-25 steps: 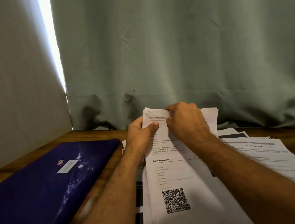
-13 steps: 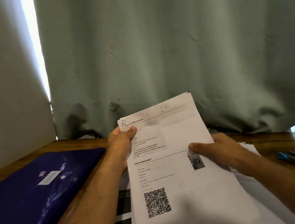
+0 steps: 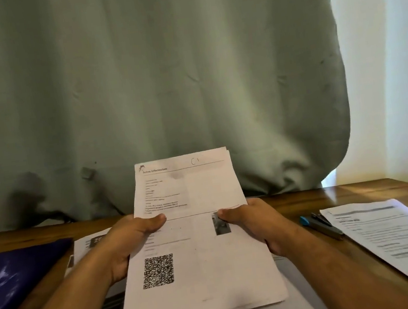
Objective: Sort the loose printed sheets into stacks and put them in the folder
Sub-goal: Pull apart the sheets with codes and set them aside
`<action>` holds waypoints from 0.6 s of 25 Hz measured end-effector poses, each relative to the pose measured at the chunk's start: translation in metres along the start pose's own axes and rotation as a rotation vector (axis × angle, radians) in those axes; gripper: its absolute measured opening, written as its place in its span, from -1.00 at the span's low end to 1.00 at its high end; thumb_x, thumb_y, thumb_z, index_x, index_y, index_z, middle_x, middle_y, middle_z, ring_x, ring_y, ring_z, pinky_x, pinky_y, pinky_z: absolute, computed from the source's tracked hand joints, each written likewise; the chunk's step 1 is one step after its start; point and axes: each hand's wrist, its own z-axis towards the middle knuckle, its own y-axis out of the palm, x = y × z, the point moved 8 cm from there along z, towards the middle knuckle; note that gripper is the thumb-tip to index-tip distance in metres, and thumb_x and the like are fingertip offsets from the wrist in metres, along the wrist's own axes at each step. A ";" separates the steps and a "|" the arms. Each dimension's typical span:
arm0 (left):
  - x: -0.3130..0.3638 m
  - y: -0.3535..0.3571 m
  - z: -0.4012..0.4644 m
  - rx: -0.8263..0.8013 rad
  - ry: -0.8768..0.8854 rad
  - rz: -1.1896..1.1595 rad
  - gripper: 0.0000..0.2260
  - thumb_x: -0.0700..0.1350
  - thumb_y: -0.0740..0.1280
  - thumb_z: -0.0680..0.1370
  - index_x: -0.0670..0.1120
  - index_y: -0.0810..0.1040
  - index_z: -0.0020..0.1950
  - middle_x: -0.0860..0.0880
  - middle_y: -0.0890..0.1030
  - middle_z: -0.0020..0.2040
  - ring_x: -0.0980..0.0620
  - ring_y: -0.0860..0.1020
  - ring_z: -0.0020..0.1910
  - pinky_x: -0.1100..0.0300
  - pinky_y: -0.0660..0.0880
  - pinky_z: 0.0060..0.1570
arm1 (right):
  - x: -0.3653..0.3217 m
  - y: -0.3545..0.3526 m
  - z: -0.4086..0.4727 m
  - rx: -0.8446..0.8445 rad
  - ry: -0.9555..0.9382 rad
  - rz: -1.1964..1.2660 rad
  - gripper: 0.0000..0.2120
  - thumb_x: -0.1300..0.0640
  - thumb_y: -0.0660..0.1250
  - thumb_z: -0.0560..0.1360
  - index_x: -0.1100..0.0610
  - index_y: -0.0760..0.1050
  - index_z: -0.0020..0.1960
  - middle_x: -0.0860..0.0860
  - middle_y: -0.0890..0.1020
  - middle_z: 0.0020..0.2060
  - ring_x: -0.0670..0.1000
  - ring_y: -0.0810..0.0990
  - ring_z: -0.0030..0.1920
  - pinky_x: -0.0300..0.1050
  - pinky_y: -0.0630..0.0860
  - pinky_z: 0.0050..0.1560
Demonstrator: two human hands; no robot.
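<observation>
Both hands' fingers hidden behind sheaf (image 3: 195, 234); folder (image 3: 17, 272) seemingly cropped.

printed stack (image 3: 198, 233) raised, folder (image 3: 13, 280) left

My arms are bare from the bottom edge of the view up to the wrists; no sleeve shows on either one. Fine dark hair runs along both forearms. My left hand (image 3: 133, 239) and right hand (image 3: 253, 222) are bare too: I wear no glove, and no ring, watch or band shows on the parts in view. The thumbs are the only digits I can see whole; their nails are short and plain. The rest of my fingers are hidden, so I cannot say anything of them. I can make out no marks or writing on either arm.
</observation>
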 end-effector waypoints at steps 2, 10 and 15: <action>0.021 0.001 0.011 0.098 0.142 0.050 -0.80 -0.35 0.38 0.53 -0.22 0.62 0.14 -0.21 0.73 0.00 -0.21 0.73 -0.12 0.00 0.66 -0.26 | -0.008 -0.004 0.002 -0.037 -0.035 0.011 -0.80 0.14 0.44 0.45 0.07 0.61 0.07 0.02 0.73 -0.12 0.09 0.72 -0.12 0.02 0.66 -0.06; 0.026 0.024 0.018 -0.015 0.356 -0.015 -0.63 -0.09 0.48 0.45 -0.13 0.62 0.24 -0.13 0.71 0.12 -0.17 0.69 0.10 -0.09 0.58 0.15 | -0.030 -0.021 0.006 0.106 -0.300 0.295 -0.70 0.40 0.38 0.47 0.14 0.56 0.14 0.04 0.72 0.00 0.07 0.71 0.00 -0.01 0.64 -0.02; 0.022 0.004 0.011 0.207 0.452 0.053 -0.76 -0.12 0.51 0.45 -0.05 0.68 0.11 -0.04 0.75 -0.02 -0.09 0.72 -0.02 -0.01 0.64 0.00 | -0.037 -0.011 -0.001 0.144 -0.360 0.117 -0.75 0.26 0.44 0.47 -0.04 0.57 0.04 -0.08 0.71 -0.02 -0.06 0.69 -0.03 -0.20 0.61 -0.08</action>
